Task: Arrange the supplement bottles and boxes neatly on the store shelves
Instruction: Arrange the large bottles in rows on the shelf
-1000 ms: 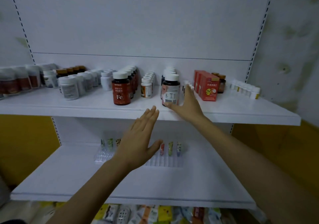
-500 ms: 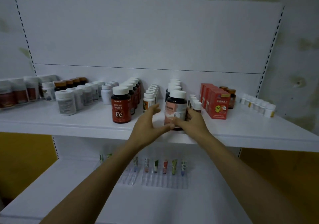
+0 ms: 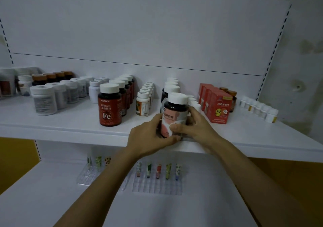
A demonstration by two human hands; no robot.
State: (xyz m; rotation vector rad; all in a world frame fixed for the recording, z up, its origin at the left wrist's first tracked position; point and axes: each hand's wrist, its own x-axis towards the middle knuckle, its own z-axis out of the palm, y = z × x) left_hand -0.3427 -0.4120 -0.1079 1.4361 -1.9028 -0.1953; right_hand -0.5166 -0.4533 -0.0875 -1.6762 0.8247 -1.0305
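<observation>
The left hand [image 3: 148,137] and right hand [image 3: 194,127] clasp the pink-labelled bottle [image 3: 174,115] between them at the shelf [image 3: 70,127] edge; probably squaring its label forward.

There is 1 view only, from a wide-angle camera on the person's head. It faces the white shelving head-on and tips slightly down. It sits a little above the upper shelf [image 3: 70,127], whose top surface crosses the middle. It is close: both forearms enter from the bottom edge, and the left hand [image 3: 148,136] and right hand [image 3: 195,127] meet near centre. The back panel [image 3: 139,25] fills the top, the lower shelf [image 3: 43,200] the bottom, a stained wall [image 3: 305,52] the right edge.
</observation>
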